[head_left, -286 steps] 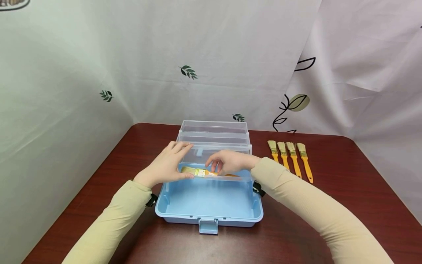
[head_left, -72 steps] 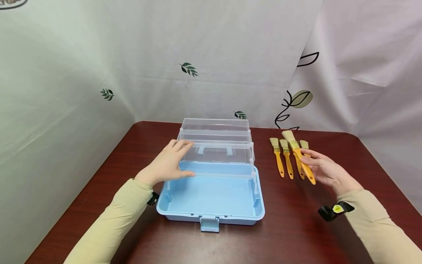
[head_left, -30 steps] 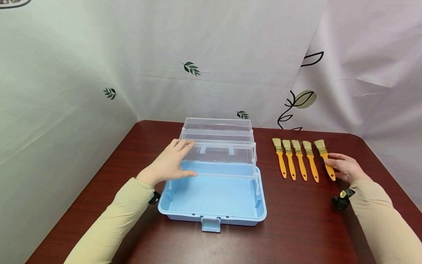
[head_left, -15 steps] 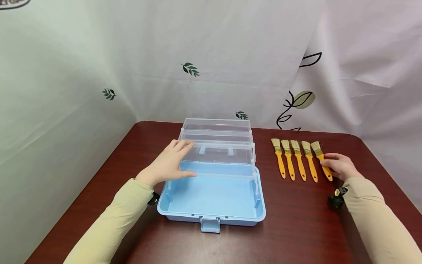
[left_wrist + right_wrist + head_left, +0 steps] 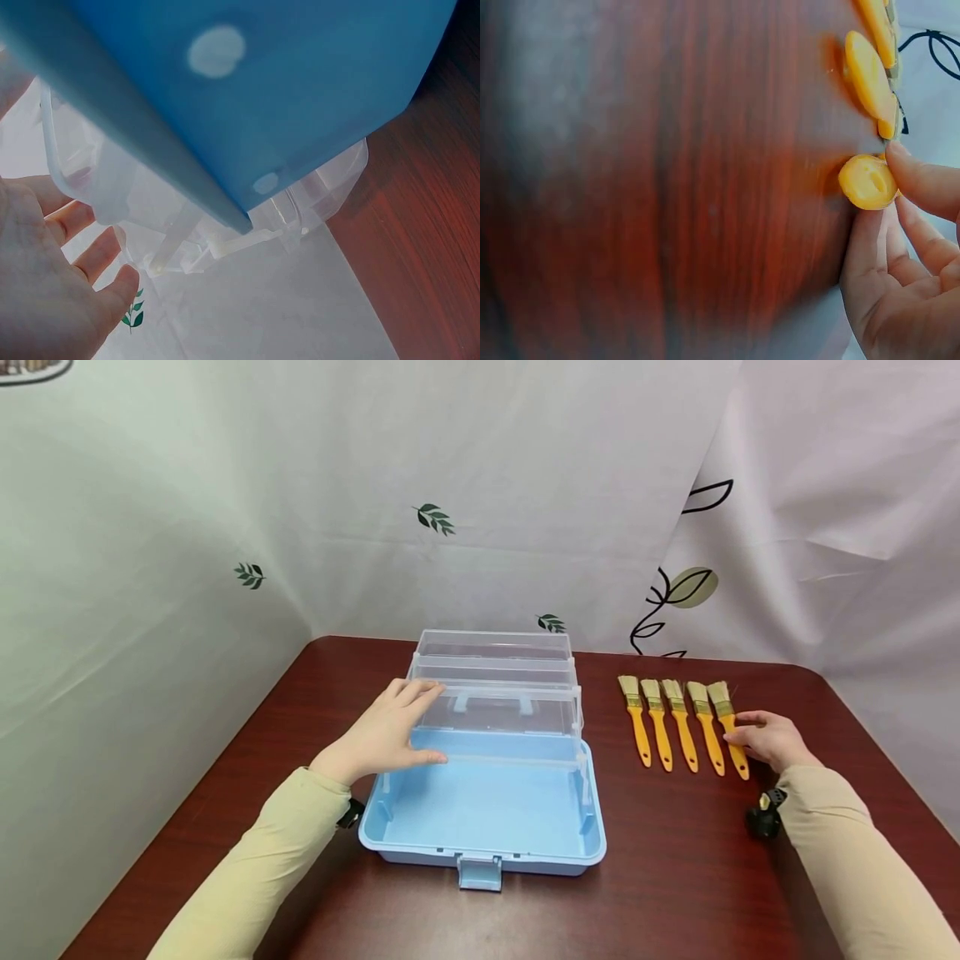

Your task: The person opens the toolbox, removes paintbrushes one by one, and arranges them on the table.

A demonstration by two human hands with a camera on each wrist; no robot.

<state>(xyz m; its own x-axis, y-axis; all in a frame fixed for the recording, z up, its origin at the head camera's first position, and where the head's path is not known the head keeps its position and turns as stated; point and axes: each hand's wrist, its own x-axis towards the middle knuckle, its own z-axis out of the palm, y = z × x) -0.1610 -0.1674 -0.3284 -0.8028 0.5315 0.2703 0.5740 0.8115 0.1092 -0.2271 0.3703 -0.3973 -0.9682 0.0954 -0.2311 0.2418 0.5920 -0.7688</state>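
Several paintbrushes with orange handles and pale bristles lie in a row on the table's right side. My right hand (image 5: 772, 742) pinches the handle of the rightmost paintbrush (image 5: 729, 720) between thumb and fingers. In the right wrist view, that paintbrush's handle end (image 5: 868, 182) points toward the camera. My left hand (image 5: 386, 735) is at the left end of the clear tray (image 5: 498, 714) of a light blue box (image 5: 483, 814), its fingers spread and loosely bent, its thumb near the tray's front edge. In the left wrist view, the fingers (image 5: 97, 255) lie beside the clear plastic.
The open box stands mid-table, its front latch (image 5: 480, 872) hanging down. More clear tiers (image 5: 495, 646) rise behind the lower tray. The other paintbrushes (image 5: 681, 727) lie side by side just left of the held one. A patterned white cloth (image 5: 540, 552) hangs behind the dark red table (image 5: 660, 877).
The paintbrush earlier inside the tray is gone from there. My right hand now has a paintbrush at the row's right end, shifted slightly left and straightened. My left hand has stayed put.
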